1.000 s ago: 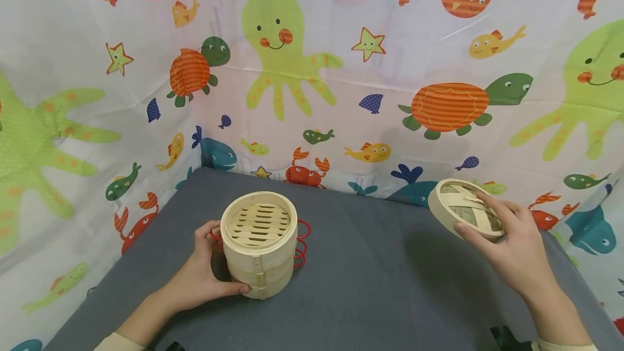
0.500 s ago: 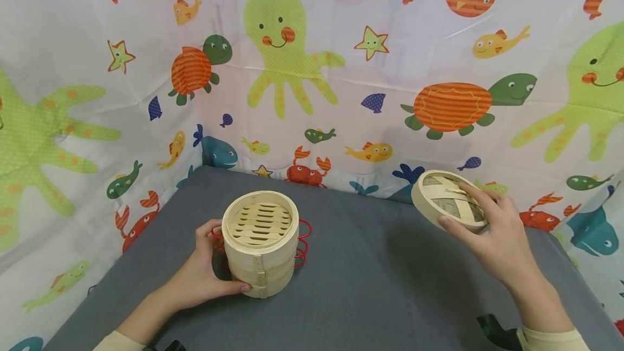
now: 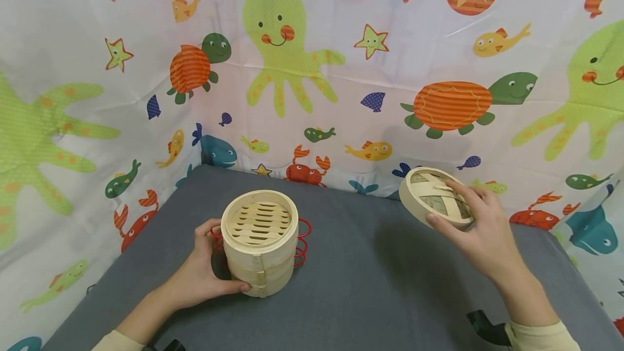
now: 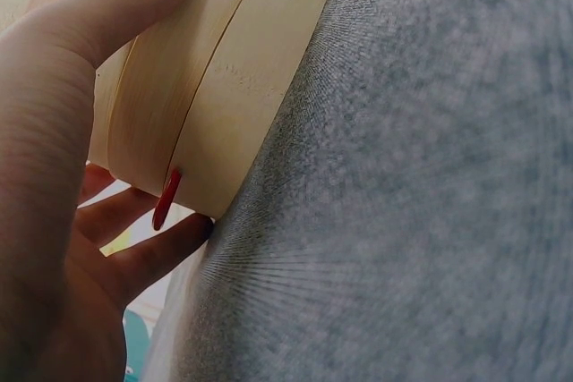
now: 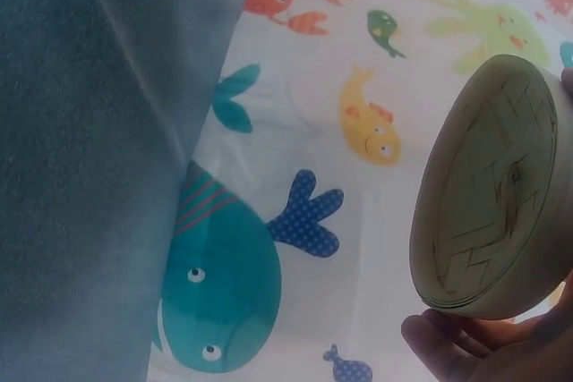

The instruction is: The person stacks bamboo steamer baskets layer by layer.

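Observation:
A stacked bamboo steamer with a slatted top tier and red loop handles stands on the dark grey cloth. My left hand grips its left side, thumb across the front and fingers behind; in the left wrist view the thumb presses the bamboo wall beside a red loop. Off to the right, my right hand holds the woven steamer lid by its rim, tilted and raised above the cloth, apart from the steamer. The lid's hollow underside shows in the right wrist view.
The grey cloth covers the table. Behind and at the sides hangs a white curtain printed with sea animals. A dark strap piece sits by the right wrist.
My right hand has carried the lid leftward and slightly up, nearer the steamer. My left hand and the steamer have stayed in place.

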### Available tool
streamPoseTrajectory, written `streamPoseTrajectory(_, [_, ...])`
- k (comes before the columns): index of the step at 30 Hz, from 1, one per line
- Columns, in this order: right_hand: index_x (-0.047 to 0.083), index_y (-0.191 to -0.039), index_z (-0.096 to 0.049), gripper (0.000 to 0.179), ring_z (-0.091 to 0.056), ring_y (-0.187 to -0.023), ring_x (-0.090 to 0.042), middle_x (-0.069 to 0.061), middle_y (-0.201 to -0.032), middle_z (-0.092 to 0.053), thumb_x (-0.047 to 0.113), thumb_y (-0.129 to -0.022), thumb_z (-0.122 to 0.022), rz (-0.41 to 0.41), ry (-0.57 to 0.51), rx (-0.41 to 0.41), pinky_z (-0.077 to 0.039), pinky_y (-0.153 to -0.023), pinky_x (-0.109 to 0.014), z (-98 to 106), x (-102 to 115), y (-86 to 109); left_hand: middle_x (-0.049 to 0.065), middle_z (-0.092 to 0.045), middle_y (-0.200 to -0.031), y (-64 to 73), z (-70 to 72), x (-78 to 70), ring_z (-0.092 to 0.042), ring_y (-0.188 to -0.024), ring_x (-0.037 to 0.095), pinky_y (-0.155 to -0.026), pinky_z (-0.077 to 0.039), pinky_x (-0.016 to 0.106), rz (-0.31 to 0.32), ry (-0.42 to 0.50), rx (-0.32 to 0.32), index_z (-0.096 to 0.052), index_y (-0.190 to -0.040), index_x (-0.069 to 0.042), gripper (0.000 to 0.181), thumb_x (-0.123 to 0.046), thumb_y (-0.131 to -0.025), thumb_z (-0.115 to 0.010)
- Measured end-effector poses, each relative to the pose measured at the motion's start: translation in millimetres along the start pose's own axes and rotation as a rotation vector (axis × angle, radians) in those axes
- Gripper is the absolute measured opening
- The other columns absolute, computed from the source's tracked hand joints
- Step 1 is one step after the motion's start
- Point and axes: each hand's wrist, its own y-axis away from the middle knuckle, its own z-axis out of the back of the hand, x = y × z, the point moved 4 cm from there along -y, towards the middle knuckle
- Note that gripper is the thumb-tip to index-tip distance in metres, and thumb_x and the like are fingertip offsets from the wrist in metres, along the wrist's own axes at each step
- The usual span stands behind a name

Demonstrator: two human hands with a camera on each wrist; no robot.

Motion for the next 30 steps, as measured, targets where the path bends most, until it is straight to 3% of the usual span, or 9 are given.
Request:
streamPoseTrajectory(10, [0.015,-0.161,-0.055,0.077,-0.043,-0.131,-0.049,-0.027,-0.147,-0.049,0.039,-0.094,-0.083,0.014,-0.039,0.035,-0.04,-0.086,-0.062,-11.0,14.4,-1.9,0.003,-0.044,-0.149,1.0,-0.4,1.2,-0.057,-0.131,0.02,-0.105,-0.048,0.03,-0.034,-0.017,0.002,-0.01,-0.164,-0.006,0.14,-0.023,-0.067,-0.109])
streamPoseTrajectory(21, [0.018,-0.162,-0.056,0.079,-0.05,-0.125,-0.044,-0.022,-0.145,-0.051,0.037,-0.092,-0.086,0.081,-0.087,0.051,-0.042,-0.088,-0.057,-26.6,34.8,-4.0,0.002,-0.044,-0.149,0.2,0.2,1.0,-0.055,-0.132,0.019,-0.105,-0.048,0.029,-0.019,-0.021,0.005,-0.01,-0.164,-0.007,0.139,-0.026,-0.068,-0.109])
streamPoseTrajectory(30, [0.018,-0.161,-0.056,0.078,-0.048,-0.131,-0.045,-0.023,-0.148,-0.049,0.037,-0.091,-0.087,0.1,-0.114,0.069,-0.044,-0.093,-0.063,-40.5,48.2,-4.4,0.002,-0.043,-0.149,0.5,-0.3,1.4,-0.054,-0.133,0.019,-0.105,-0.048,0.031,-0.016,-0.016,0.005,-0.009,-0.165,-0.008,0.139,-0.026,-0.068,-0.109])
